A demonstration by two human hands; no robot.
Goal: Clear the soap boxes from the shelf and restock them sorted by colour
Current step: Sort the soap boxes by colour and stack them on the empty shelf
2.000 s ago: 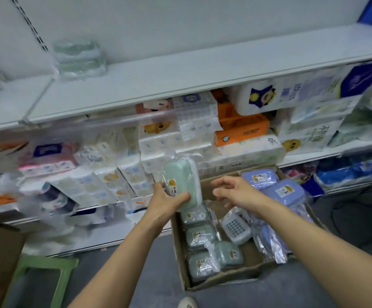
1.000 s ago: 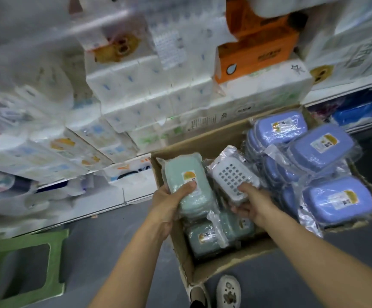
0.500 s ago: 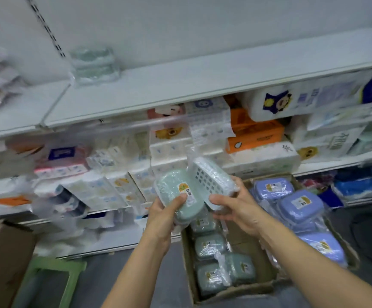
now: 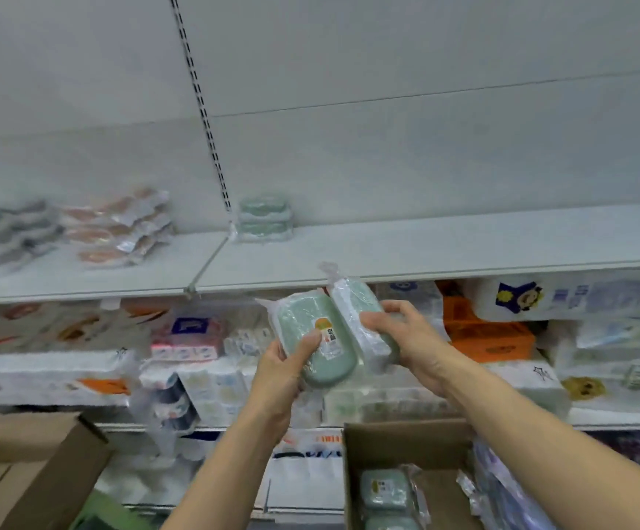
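My left hand (image 4: 284, 361) grips a green soap box (image 4: 311, 338) in clear wrap, thumb across its label. Beside it my right hand (image 4: 406, 334) holds a second wrapped soap box (image 4: 356, 311), turned on edge, green and white. Both boxes are raised just below the front edge of the white shelf (image 4: 425, 250). A small stack of green soap boxes (image 4: 263, 219) stands at the back of that shelf by the divider. The cardboard box (image 4: 406, 441) below holds more green soap boxes (image 4: 383, 487) and blue ones (image 4: 502, 487) at its right.
Pink and grey packets (image 4: 115, 227) lie on the shelf section to the left. Tissue and paper packs (image 4: 494, 338) fill the lower shelves. Another open cardboard box (image 4: 31, 468) sits at the lower left.
Both hands have risen from the cardboard box towards the white shelf with a soap box each. The view has tilted upward, and the right-hand box has turned onto its edge.
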